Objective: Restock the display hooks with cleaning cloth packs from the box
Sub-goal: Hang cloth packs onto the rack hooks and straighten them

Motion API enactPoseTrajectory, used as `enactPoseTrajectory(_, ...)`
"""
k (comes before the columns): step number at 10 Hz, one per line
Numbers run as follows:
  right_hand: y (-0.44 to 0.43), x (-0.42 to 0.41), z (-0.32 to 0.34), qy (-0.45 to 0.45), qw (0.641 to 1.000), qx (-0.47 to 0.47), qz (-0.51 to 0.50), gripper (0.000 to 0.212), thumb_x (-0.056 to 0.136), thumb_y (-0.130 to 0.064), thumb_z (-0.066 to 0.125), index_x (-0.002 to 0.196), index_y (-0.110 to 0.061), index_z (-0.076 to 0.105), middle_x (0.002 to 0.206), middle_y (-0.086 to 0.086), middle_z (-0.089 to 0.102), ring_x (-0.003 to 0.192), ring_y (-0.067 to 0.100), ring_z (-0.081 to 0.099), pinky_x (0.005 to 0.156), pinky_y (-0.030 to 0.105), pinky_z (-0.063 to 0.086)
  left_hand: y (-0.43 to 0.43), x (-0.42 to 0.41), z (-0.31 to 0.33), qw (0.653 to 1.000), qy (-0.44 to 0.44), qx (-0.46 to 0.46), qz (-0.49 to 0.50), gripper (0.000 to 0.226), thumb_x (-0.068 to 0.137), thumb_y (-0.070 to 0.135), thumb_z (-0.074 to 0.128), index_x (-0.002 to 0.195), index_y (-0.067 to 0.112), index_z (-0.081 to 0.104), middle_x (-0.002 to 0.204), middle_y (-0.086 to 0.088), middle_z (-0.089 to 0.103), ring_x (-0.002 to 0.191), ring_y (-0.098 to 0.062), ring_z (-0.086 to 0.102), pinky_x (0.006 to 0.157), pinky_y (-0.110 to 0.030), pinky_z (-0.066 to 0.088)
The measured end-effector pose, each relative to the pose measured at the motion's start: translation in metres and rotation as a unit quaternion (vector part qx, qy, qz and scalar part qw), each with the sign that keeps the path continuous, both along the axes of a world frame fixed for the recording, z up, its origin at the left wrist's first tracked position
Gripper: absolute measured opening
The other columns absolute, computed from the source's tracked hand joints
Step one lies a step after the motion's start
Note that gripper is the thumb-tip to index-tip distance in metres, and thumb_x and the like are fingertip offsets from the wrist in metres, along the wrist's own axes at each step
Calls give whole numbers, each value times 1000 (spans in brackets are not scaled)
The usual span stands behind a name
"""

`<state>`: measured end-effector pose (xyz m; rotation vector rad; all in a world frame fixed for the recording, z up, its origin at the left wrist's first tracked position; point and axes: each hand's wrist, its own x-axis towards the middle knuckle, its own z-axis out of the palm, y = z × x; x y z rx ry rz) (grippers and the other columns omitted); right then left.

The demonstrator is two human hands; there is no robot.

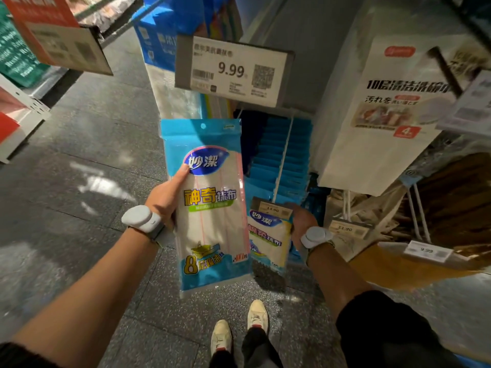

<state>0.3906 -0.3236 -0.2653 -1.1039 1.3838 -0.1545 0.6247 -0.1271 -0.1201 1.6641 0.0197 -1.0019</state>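
Note:
My left hand (pixel 166 196) grips a cleaning cloth pack (pixel 210 208), blue and white with a hang hole at its top, upright in front of the display. Behind it a row of blue packs (pixel 281 155) hangs on a white display hook (pixel 283 158). My right hand (pixel 301 223) reaches low to the hook's front end, by its small price tag (pixel 272 208) and the front hanging pack (pixel 268 240). Its fingers are partly hidden, so I cannot tell what they grip. No box is in view.
A 9.99 price tag (pixel 233 71) hangs above the pack. White cloth bags (pixel 377 115) hang on the right, with more price tags (pixel 348 229) below. A shelf unit (pixel 18 107) stands at left. The grey floor and my shoes (pixel 239 330) lie below.

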Motion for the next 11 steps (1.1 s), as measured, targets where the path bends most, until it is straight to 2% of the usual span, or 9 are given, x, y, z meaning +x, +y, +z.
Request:
enactPoseTrajectory(1, 2, -2, -4, -9, 999, -6, 30, 29, 95, -35, 54, 111, -19, 73, 125, 17, 68, 117, 38, 64, 102, 52, 51, 1, 3, -7, 1000, 13, -5, -15, 82, 70, 74, 73, 127, 15, 70, 114, -12, 77, 105, -34, 74, 87, -45, 61)
enactPoseTrajectory(2, 2, -3, -11, 15, 995, -29, 97, 27, 104, -28, 49, 120, -22, 70, 137, 16, 61, 127, 37, 57, 109, 47, 46, 0, 5, -12, 1000, 23, -12, -10, 86, 62, 75, 75, 124, 16, 72, 113, -13, 78, 104, -34, 74, 89, -46, 60)
enactPoseTrajectory(4, 5, -7, 15, 49, 981, -94, 160, 35, 107, -15, 43, 138, -2, 55, 141, 21, 55, 132, 38, 51, 112, 40, 40, -4, 4, -10, 999, 40, -26, 2, 85, 64, 70, 76, 127, 14, 71, 116, -16, 76, 106, -36, 73, 86, -50, 62)
enactPoseTrajectory(5, 9, -9, 14, 26, 990, -86, 107, 38, 103, -25, 45, 129, -4, 63, 132, 22, 62, 125, 39, 57, 109, 48, 45, -5, 3, -10, 998, 47, -30, 12, 85, 62, 68, 79, 127, 13, 71, 116, -16, 76, 109, -39, 71, 87, -51, 62)
enactPoseTrajectory(6, -10, -3, -16, -51, 998, -3, -36, 64, 74, -61, 67, 120, -16, 69, 133, 15, 64, 124, 34, 60, 109, 50, 46, -6, 3, -12, 999, 40, -28, 13, 87, 59, 69, 80, 125, 12, 72, 115, -16, 76, 107, -38, 73, 85, -49, 63)
enactPoseTrajectory(7, -34, 9, -46, -129, 982, 66, -122, 80, 68, -63, 73, 133, -18, 61, 143, 9, 58, 129, 31, 56, 114, 49, 41, -6, 3, -13, 999, 36, -22, 2, 84, 63, 70, 79, 124, 12, 72, 114, -16, 77, 104, -36, 74, 91, -52, 60)
enactPoseTrajectory(8, -32, 33, -1, -124, 980, 45, -151, 44, 102, -34, 53, 135, -6, 58, 135, 12, 60, 125, 35, 57, 111, 50, 44, -6, 1, -12, 999, 32, -28, -7, 78, 71, 67, 79, 126, 12, 71, 115, -17, 76, 105, -37, 73, 92, -52, 60)
enactPoseTrajectory(9, -38, 40, 11, -14, 996, -63, -65, 46, 106, -32, 40, 134, 1, 57, 135, 23, 60, 126, 41, 55, 107, 48, 46, -6, 0, -13, 999, 30, -25, -20, 83, 66, 70, 77, 127, 13, 69, 116, -16, 76, 107, -38, 73, 94, -55, 58)
enactPoseTrajectory(11, -56, 43, -9, 22, 996, -76, 49, 45, 107, -23, 42, 146, -2, 45, 150, 16, 46, 140, 30, 44, 119, 40, 33, -3, -8, -14, 999, 35, -24, -34, 97, 52, 77, 85, 125, 16, 70, 118, -18, 75, 111, -41, 71, 99, -60, 53)
